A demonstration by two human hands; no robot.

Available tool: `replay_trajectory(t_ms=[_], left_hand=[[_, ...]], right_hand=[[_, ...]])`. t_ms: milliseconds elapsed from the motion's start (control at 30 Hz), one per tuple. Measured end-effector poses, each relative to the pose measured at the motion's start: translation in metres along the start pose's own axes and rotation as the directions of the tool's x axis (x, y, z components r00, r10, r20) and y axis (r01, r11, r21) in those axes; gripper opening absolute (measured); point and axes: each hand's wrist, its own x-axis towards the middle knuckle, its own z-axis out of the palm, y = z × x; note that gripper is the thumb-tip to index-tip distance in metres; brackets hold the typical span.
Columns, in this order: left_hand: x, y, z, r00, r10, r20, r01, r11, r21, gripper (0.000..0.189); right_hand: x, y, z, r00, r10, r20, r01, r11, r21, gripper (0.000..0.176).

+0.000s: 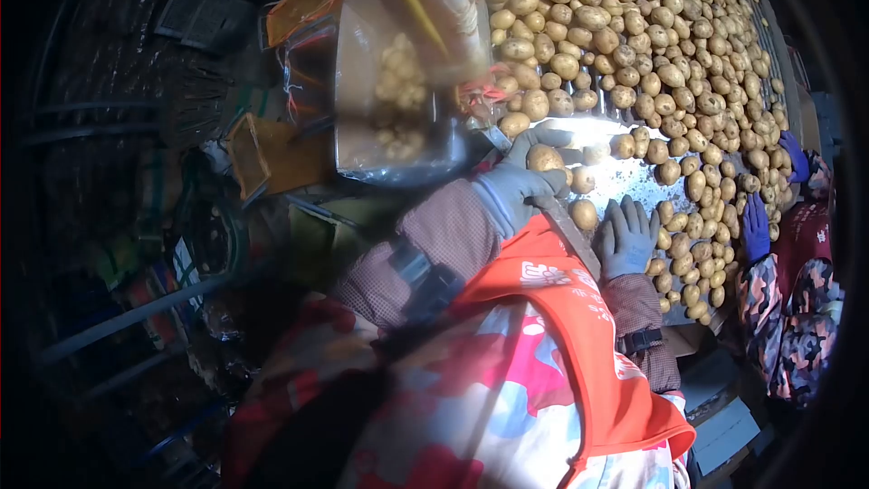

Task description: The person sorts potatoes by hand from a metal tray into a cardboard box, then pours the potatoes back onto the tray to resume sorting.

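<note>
My left hand (518, 183), in a grey-blue glove, has its fingers and thumb curled around a potato (545, 158) at the near left edge of the sorting table (625, 183). Two loose potatoes lie close beside it, one of them this potato (584, 214) between my hands. My right hand (628, 237), gloved alike, rests with fingers outstretched on the table's near side, holding nothing. To its right sits a cluster of potatoes (692, 267), and a large heap of potatoes (625, 27) spreads over the far part.
Left of the table, a plastic-lined container (348, 81) holds potatoes. A blurred pale post (434, 0) rises beside it. Orange-edged crates (272, 156) stand farther left. At right, a co-worker's purple-gloved hands (756, 226) are at the heap's edge.
</note>
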Motion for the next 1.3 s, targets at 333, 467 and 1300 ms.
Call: replay_trajectory(t_ms=[333, 467, 1300], left_hand=[[-0.007, 0.022, 0.019, 0.976, -0.02, -0.219, 0.061, 0.981, 0.184, 0.033], [0.017, 0.03, 0.022, 0.991, -0.132, 0.006, 0.133, 0.99, -0.058, 0.023], [0.012, -0.022, 0.03, 0.992, -0.025, -0.126, 0.065, 0.946, 0.317, 0.049]], right_hand=[[0.007, -0.008, -0.005, 0.995, -0.036, -0.089, 0.037, 0.999, 0.005, 0.034], [0.006, -0.005, -0.004, 0.995, -0.041, -0.087, 0.04, 0.999, -0.01, 0.034], [-0.009, 0.013, 0.002, 0.992, 0.043, -0.122, -0.038, 0.998, 0.041, 0.038]])
